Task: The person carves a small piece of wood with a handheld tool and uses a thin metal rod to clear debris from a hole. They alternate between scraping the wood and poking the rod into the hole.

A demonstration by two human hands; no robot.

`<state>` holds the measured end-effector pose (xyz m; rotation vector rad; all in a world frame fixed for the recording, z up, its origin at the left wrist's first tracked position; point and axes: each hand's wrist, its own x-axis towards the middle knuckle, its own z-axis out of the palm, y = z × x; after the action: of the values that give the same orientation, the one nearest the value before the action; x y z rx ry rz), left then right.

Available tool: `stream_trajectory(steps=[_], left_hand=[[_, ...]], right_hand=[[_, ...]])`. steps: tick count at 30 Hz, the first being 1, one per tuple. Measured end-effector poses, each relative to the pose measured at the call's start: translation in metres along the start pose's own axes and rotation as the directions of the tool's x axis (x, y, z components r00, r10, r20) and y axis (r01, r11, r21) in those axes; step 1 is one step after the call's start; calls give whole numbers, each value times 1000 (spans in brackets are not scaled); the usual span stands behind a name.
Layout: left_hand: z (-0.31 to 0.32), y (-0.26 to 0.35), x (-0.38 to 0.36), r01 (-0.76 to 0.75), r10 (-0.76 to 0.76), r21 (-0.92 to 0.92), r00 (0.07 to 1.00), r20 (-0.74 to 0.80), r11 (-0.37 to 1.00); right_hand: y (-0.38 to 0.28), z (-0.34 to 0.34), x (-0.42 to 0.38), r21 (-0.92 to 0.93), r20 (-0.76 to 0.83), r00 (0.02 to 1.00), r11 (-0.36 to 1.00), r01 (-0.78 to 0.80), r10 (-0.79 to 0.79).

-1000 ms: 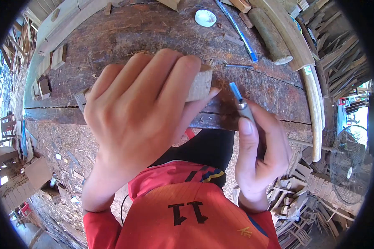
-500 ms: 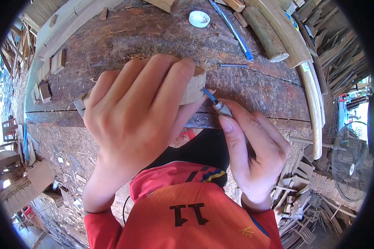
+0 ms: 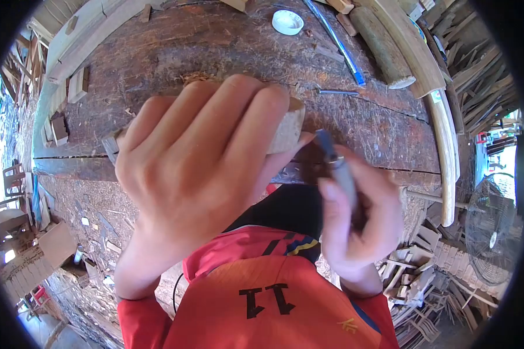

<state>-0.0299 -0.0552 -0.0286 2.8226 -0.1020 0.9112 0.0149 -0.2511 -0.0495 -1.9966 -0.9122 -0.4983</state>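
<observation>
My left hand (image 3: 198,151) is closed over a pale wooden piece (image 3: 288,127), whose rounded right end shows past my fingers at the bench's near edge. Most of that piece is hidden under the hand. To its right, my right hand (image 3: 364,215) grips a small chisel (image 3: 342,174) by its light handle. The chisel's metal blade points up and stands apart from the wood. The right hand and the tool are slightly blurred.
On the worn wooden bench (image 3: 215,49) lie a white round cap (image 3: 287,22), a blue pen-like stick (image 3: 340,49), a thin metal rod (image 3: 338,92) and a round wooden mallet or log (image 3: 381,49). Small wood blocks (image 3: 77,85) sit at left, long curved pieces at right.
The chisel has come away from the wooden piece, moving right with my right hand, and its blade is turned more upright. My left hand still holds the wood, shifted slightly right in view.
</observation>
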Motion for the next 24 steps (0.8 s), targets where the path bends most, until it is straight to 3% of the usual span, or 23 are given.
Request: stream_trajectory(steps=[7,11,14,24], left_hand=[[2,1,-1,-9,10,30,1000,-24,1000],[10,-4,-7,-69,74,55,992,-102,996],[14,-8,-10,-118,127,64,982,-143,991],[14,-11,-10,-155,162,53,973,-163,986]], right_hand=[[-11,-26,18,-5,210,964,986,-166,163],[-18,-37,31,14,337,885,938,-347,322],[-4,-44,40,50,410,871,948,-316,269],[14,-46,46,113,432,892,973,-202,135]])
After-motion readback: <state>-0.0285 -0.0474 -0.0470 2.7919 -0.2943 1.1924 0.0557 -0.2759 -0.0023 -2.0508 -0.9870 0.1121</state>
